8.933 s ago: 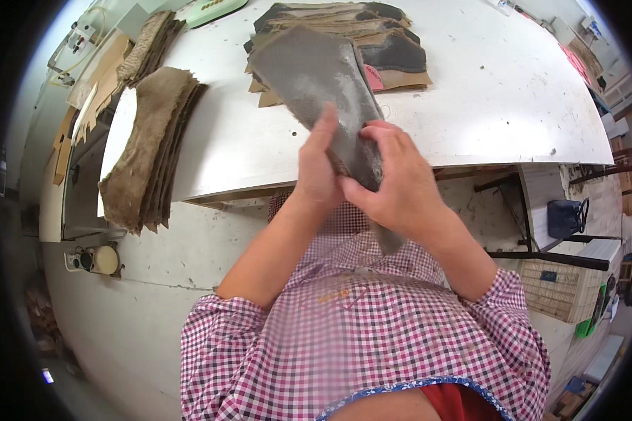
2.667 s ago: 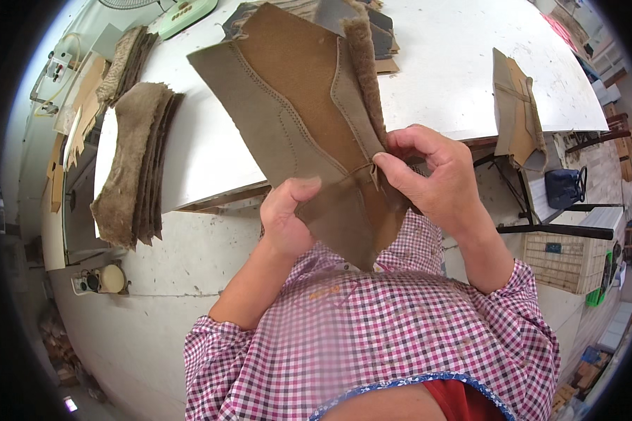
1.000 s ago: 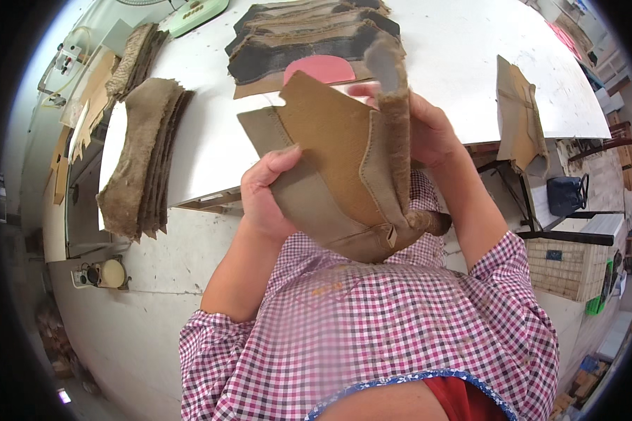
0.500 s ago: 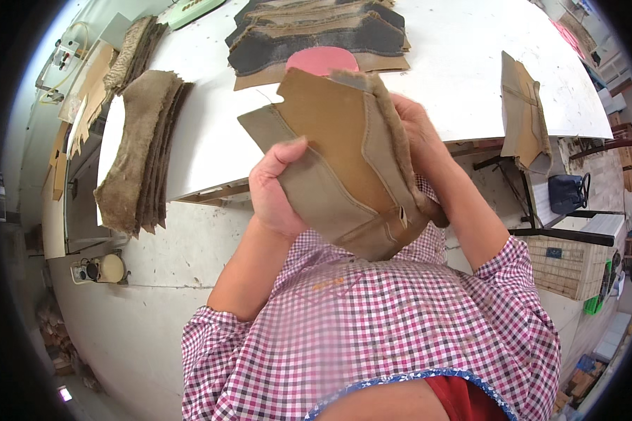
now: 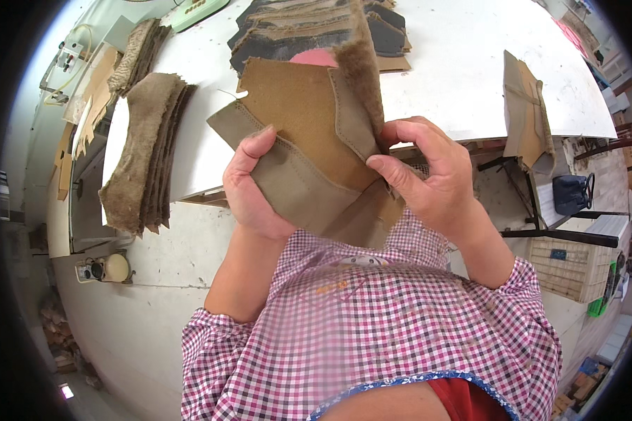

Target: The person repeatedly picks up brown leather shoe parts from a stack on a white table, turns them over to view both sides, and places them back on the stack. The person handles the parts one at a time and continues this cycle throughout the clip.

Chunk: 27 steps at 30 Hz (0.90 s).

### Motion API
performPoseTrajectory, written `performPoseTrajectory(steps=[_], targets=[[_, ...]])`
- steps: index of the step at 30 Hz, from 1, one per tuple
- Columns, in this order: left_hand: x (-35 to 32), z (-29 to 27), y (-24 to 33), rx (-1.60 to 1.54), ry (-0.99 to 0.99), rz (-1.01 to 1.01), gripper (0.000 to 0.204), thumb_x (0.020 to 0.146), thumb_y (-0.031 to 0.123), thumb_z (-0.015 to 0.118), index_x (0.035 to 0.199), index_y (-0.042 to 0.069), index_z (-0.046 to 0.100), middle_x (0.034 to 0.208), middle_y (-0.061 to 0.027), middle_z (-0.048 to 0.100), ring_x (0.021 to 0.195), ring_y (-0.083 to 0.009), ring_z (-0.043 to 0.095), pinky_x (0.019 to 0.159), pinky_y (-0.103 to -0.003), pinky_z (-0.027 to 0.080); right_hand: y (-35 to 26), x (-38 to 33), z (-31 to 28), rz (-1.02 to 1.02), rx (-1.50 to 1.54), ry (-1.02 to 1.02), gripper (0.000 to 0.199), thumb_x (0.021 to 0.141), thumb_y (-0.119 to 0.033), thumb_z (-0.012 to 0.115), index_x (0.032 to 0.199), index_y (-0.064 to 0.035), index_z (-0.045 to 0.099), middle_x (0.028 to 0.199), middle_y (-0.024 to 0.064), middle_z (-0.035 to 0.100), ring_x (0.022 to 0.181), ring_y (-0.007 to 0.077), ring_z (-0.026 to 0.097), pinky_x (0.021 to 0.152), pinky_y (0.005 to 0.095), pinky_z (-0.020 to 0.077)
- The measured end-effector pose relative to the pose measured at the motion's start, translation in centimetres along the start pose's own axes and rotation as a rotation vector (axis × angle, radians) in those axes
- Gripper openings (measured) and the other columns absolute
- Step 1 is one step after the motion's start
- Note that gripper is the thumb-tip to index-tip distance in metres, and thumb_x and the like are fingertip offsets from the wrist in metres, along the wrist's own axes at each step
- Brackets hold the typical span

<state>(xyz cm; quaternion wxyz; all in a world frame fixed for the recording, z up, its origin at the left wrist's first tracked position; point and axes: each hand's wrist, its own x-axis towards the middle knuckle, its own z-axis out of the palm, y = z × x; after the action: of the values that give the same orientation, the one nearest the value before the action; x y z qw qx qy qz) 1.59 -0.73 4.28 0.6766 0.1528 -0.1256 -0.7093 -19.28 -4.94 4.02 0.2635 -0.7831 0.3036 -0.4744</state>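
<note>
A sewn, fur-lined boot upper (image 5: 288,98) is held up in front of me, a brown panel bordered by taupe leather with stitched seams. Brown fur lining stands up along its right edge. My left hand (image 5: 253,189) is closed on its lower left side, with the thumb lying over the taupe leather. At the right edge, my right hand (image 5: 432,172) pinches the seam between thumb and forefinger, just below the fur. A loose thread shows at the upper left corner. Behind the upper, a pink pad (image 5: 314,57) on the table is partly hidden.
On the white table (image 5: 456,84) lie grey and brown fur-edged pieces (image 5: 288,35) at the back. A stack of brown fur pieces (image 5: 140,147) overhangs the left edge; a sewn upper (image 5: 525,112) overhangs the right. Below right stand a dark bag (image 5: 571,194) and a plastic crate (image 5: 565,266).
My right hand has come from behind the fur edge to the front and now pinches the seam. The upper has shifted left and opened wider, its fur edge now raised upright.
</note>
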Motion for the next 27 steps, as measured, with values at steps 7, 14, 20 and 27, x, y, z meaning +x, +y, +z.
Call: performPoseTrajectory(steps=[7, 14, 20, 27], targets=[[0.0, -0.8, 0.6, 0.058, -0.027, 0.026, 0.037, 0.091, 0.014, 0.046, 0.123, -0.004, 0.052, 0.119, -0.0182, 0.061, 0.108, -0.0314, 0.061, 0.097, -0.046, 0.048, -0.9, -0.4, -0.5, 0.039, 0.082, -0.102, 0.021, 0.082, -0.009, 0.073, 0.096, 0.0027, 0.064, 0.086, 0.0115, 0.067, 0.073, 0.0197, 0.068, 0.064, 0.0282, 0.0558], [0.0, -1.0, 1.1, 0.322, -0.022, 0.107, 0.032, 0.092, 0.015, 0.048, 0.114, -0.007, 0.056, 0.112, -0.0156, 0.063, 0.101, -0.0264, 0.062, 0.089, -0.038, 0.051, -1.6, -1.2, -0.3, 0.083, 0.113, -0.059, 0.012, 0.086, -0.006, 0.068, 0.093, 0.0021, 0.062, 0.078, 0.0063, 0.062, 0.067, 0.0106, 0.057, 0.059, 0.0229, 0.0458], [0.0, -2.2, -0.6, 0.762, 0.129, 0.146, 0.036, 0.097, 0.019, 0.045, 0.118, -0.009, 0.054, 0.115, -0.0175, 0.062, 0.105, -0.0274, 0.062, 0.088, -0.038, 0.053, 0.5, -1.9, 0.6, 0.138, 0.079, -0.066, 0.013, 0.083, -0.002, 0.069, 0.091, 0.0025, 0.06, 0.074, 0.0098, 0.061, 0.06, 0.0187, 0.061, 0.053, 0.0278, 0.0475], [-0.2, -0.8, -1.6, 0.606, 0.104, 0.101, 0.04, 0.099, 0.022, 0.041, 0.125, -0.007, 0.048, 0.123, -0.0166, 0.058, 0.11, -0.0268, 0.059, 0.094, -0.038, 0.049, 0.1, -0.4, 0.9, -0.008, -0.154, 0.046, 0.019, 0.083, -0.011, 0.073, 0.091, 0.0024, 0.061, 0.077, 0.0123, 0.062, 0.06, 0.0221, 0.059, 0.051, 0.0311, 0.0465]])
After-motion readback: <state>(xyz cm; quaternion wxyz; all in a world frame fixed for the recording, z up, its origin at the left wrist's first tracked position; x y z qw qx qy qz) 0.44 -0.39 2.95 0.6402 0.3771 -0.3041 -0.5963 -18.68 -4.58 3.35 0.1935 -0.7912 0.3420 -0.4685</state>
